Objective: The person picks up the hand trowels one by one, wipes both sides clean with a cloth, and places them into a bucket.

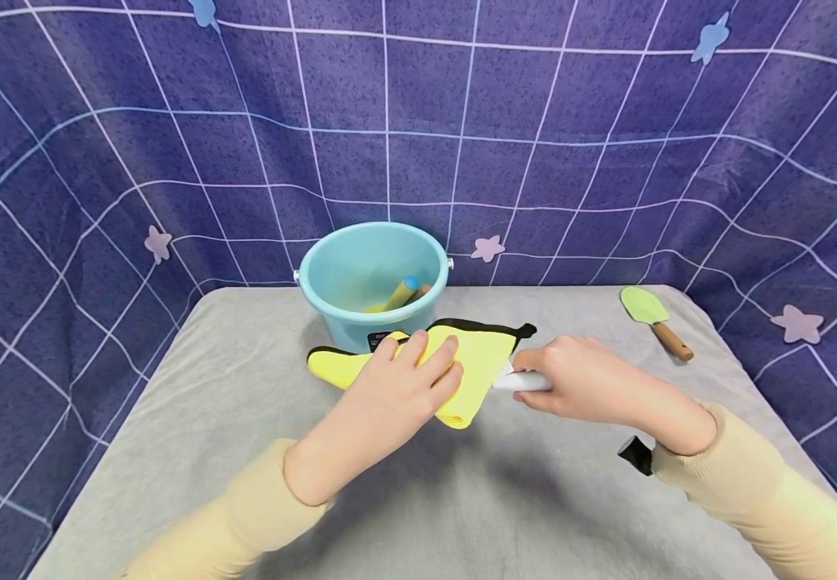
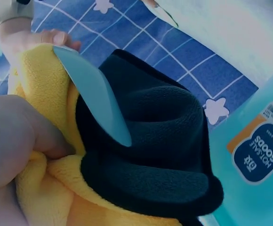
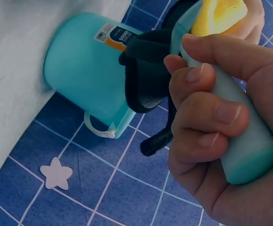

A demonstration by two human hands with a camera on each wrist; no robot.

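Yellow cloth [image 1: 486,353] is gripped by the left hand [image 1: 405,380], I think to wipe the tool [image 1: 523,381] the right hand [image 1: 579,377] holds.

Yellow cloth [image 1: 483,354] and pale-handled tool [image 1: 521,381] in front of the bucket [image 1: 349,329]
I see the cloth bunched, black-edged, dark on its other face; the tool's teal blade [image 2: 96,96] lies over that face, its handle [image 3: 249,136] gripped, off the bucket's front right.

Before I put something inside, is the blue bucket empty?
Not empty: the head view shows a blue-ended yellow item inside the bucket.
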